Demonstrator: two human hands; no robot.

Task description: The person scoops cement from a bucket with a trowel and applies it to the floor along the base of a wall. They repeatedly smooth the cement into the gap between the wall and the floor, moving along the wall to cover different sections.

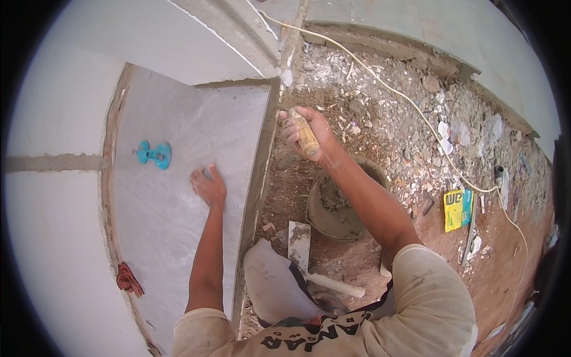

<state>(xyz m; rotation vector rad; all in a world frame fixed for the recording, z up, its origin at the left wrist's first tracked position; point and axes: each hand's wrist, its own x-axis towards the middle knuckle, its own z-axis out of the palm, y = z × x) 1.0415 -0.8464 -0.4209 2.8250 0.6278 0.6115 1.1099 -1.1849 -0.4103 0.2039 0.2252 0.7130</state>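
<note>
My right hand [306, 134] is closed around the thick wooden handle [304, 132] of a tool, held over the edge of the raised slab. Its working end is hidden, so I cannot tell its kind. On the large grey tile [157, 214] rests my left hand [209, 187], fingers spread and holding nothing. Left of that hand, a turquoise double suction cup lifter [153, 154] sits on the tile. Below my right forearm stands a round bucket [333, 226] with wet grey mortar [334, 195] in it, partly covered by the arm.
A mortar-smeared flat strip [299, 244] and a pale stick [336, 284] lie by my knees. A reddish cloth [129, 279] is at the tile's left edge. Rubble [357, 107] covers the ground to the right, crossed by a pale cable [410, 104], near a yellow-and-blue packet [457, 210].
</note>
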